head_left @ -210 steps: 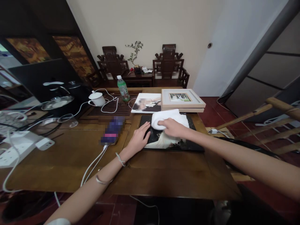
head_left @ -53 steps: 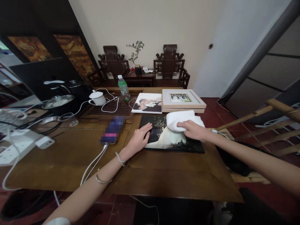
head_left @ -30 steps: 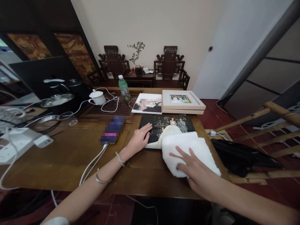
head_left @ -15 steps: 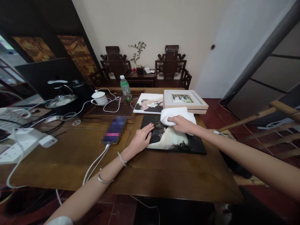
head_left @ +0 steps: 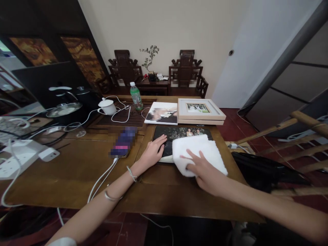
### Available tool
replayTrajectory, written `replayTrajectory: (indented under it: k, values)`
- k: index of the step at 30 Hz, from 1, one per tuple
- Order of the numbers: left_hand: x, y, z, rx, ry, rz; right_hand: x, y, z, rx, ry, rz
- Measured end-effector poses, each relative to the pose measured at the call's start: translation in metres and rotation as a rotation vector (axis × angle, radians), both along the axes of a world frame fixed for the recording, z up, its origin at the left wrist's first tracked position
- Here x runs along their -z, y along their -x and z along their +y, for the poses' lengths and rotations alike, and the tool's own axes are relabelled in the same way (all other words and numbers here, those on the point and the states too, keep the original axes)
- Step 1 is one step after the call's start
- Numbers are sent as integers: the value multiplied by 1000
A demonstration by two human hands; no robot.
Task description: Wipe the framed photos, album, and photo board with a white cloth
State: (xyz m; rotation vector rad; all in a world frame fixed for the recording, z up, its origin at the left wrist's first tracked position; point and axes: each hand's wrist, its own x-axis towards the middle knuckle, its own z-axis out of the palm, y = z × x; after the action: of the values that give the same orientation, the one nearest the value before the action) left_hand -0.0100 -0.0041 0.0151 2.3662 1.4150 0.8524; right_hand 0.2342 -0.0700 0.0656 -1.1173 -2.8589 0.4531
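Note:
A dark photo panel lies flat on the wooden table, with small figures in pale clothing near its far edge. My left hand rests on the panel's left side, fingers stretched out and flat. Over its near right part lies a folded white cloth, hiding much of the picture. My right hand presses down on this cloth with some fingers spread and one bent into a fold, keeping hold of it.
Behind the panel lie a white photo board and stacked light-wood frames. A phone with a white cable is left of my left hand. Farther off stand a green-labelled bottle, a lidded white cup and a power strip.
My right hand has brought the white cloth from the panel's far edge towards me, and its fingers have spread. The far part of the picture now shows. My left hand stays in place.

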Motion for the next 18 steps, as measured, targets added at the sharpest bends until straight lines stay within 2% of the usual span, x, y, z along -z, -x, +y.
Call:
replayTrajectory:
  k: [4, 8, 12, 18]
  values:
    - [-1, 0, 0, -6, 4, 3, -10, 2, -26, -41, 88, -31]
    - [-1, -1, 1, -3, 0, 0, -17, 8, -22, -56, 85, -51]
    - [0, -1, 1, -13, 5, -18, -17, 16, 9, -45, 21, -43]
    - [3, 0, 3, 2, -30, -51, -20, 32, 84, 10, -74, -86]
